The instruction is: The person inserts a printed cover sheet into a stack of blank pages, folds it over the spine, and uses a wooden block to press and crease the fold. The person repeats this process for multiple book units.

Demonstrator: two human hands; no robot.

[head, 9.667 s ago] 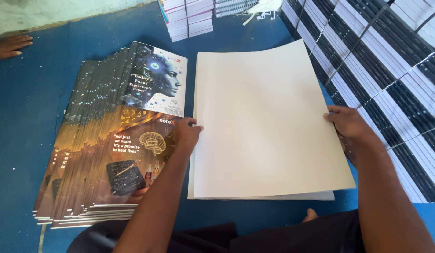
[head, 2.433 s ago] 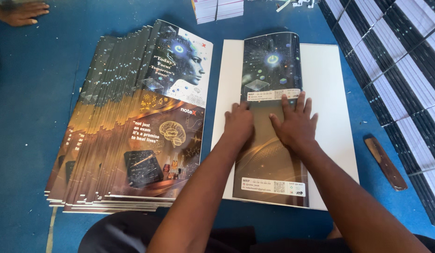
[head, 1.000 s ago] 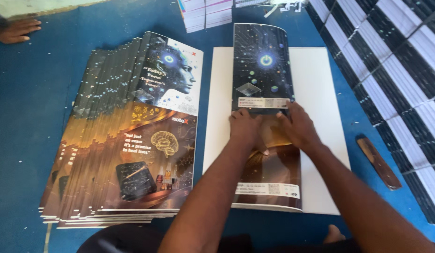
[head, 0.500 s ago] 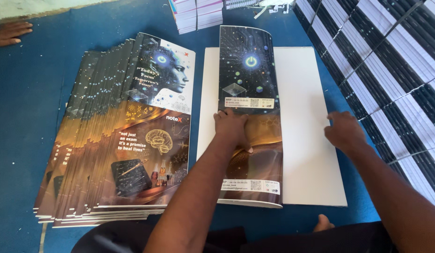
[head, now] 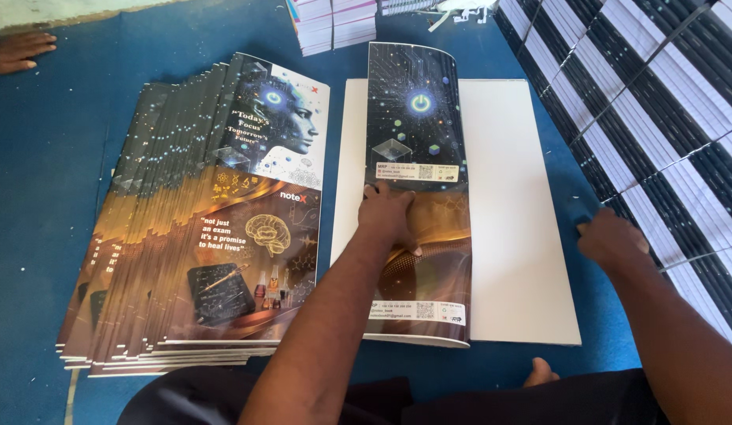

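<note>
Head view. Left hand (head: 388,216) lies flat, fingers together, pressing a folded cover (head: 417,197) onto white sheets (head: 515,212); the cover's spine edge runs under the palm. Right hand (head: 614,240), fingers curled loosely and holding nothing, rests at the sheets' right edge, touching banded bundles (head: 657,102) of black-and-white books. One cover appears folded; a fanned stack (head: 185,236) of flat covers, left of the left hand, seems left to do. White label strips cross the folded cover above and below that hand. All lies on a blue floor (head: 59,157).
</note>
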